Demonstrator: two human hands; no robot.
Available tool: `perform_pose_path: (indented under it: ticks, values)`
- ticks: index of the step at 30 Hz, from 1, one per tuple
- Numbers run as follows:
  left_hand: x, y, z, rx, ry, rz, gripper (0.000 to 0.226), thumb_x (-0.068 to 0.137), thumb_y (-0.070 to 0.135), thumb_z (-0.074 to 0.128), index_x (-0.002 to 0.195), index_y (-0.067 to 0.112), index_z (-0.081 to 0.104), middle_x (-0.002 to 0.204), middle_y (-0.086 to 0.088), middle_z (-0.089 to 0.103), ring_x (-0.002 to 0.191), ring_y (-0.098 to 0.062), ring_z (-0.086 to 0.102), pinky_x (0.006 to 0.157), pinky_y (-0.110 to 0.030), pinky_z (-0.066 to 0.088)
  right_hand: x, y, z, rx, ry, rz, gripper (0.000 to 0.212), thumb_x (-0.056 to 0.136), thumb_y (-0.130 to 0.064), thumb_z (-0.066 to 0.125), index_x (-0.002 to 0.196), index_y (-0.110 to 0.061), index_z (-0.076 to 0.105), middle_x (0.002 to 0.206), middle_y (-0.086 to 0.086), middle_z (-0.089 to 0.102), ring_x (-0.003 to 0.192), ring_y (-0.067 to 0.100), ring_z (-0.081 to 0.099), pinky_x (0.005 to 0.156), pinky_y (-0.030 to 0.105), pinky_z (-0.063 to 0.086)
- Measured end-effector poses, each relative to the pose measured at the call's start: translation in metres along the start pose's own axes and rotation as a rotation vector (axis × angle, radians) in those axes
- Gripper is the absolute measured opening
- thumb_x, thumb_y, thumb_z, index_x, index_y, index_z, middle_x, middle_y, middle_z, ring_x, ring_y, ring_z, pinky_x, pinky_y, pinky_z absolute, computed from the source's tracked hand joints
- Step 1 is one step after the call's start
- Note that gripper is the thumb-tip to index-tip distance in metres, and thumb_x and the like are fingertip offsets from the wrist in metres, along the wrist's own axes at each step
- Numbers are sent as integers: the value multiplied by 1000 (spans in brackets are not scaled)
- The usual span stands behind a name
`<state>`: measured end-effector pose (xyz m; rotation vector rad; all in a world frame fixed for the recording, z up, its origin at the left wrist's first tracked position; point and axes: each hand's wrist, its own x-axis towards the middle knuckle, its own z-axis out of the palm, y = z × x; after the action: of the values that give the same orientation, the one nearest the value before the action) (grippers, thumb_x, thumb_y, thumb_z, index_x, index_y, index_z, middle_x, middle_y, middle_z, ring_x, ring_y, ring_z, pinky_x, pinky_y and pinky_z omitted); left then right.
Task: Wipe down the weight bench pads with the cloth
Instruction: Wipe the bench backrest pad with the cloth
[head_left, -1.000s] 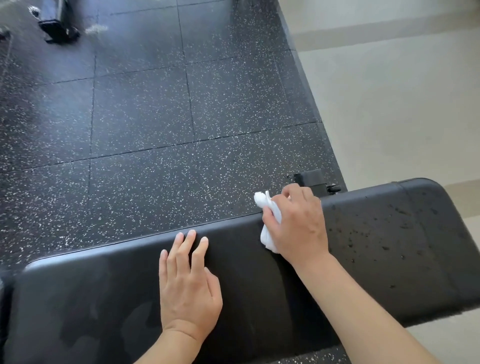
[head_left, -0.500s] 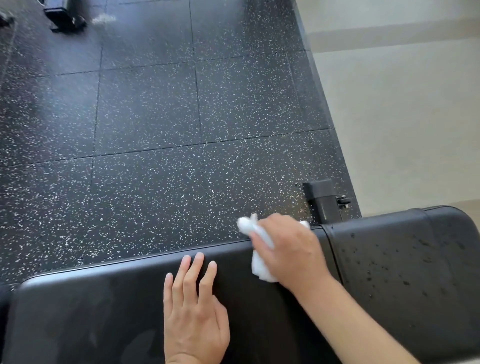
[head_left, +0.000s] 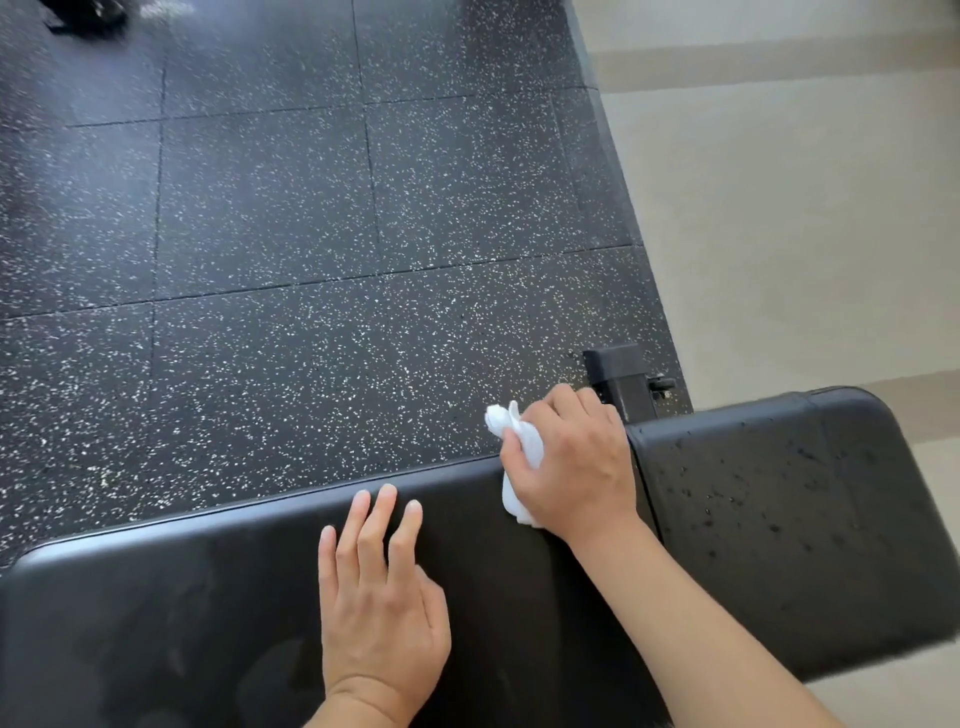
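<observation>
Near the gap between the two pads, at about two o'clock from the flat left hand, the right hand holds a crumpled white cloth bunched in a tight grip, pressed onto the far edge of the long black vinyl bench pad. Half a second ago this hand sat a little further toward nine o'clock along the same edge; it has since slid back toward three o'clock, up against the seam, so the stroke reads as a short back-and-forth scrub of one stubborn strip. Fingers of the left hand lie straight and spread on the surface, bracing, gripping nothing, as before. At three o'clock the shorter black seat pad carries scattered dark droplets or specks and looks unwiped, so the work there likely remains. Beyond the bench lies speckled black rubber floor tiling, with a black metal frame post showing just past the right hand's knuckles.
</observation>
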<state>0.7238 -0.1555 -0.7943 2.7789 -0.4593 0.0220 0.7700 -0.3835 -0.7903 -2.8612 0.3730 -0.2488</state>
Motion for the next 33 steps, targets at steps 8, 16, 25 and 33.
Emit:
perform_pose_path:
  ticks: [8, 16, 25, 33]
  values:
    - [0, 0, -9, -20, -68, -13, 56, 91, 23, 39, 141, 10, 59, 155, -13, 49, 152, -37, 38, 125, -61, 25, 5, -2, -4, -35, -35, 187, 32, 89, -51, 56, 81, -20, 61, 85, 0, 57, 83, 27, 52, 74, 41, 40]
    - [6, -33, -44, -152, -294, 178, 61, 92, 26, 58, 153, 21, 48, 169, -3, 32, 161, -22, 19, 132, -45, 13, -8, -36, -5, -79, -140, 181, 38, 101, -52, 54, 95, -15, 63, 100, 6, 57, 96, 33, 50, 83, 46, 38]
    - [-27, -239, -130, -60, -280, 212, 55, 83, 9, 70, 135, 20, 63, 152, -1, 49, 141, -26, 47, 121, -50, 39, -39, -247, 43, -33, -74, -82, 30, 102, -42, 50, 97, -13, 58, 95, 6, 54, 85, 30, 50, 75, 44, 42]
    - [-75, -300, -150, -162, -223, 7, 57, 85, 12, 58, 142, 15, 59, 157, 0, 47, 144, -27, 45, 120, -49, 39, -36, -402, 82, 73, -133, -297, 30, 100, -40, 51, 101, -13, 63, 98, 6, 59, 89, 30, 52, 76, 43, 44]
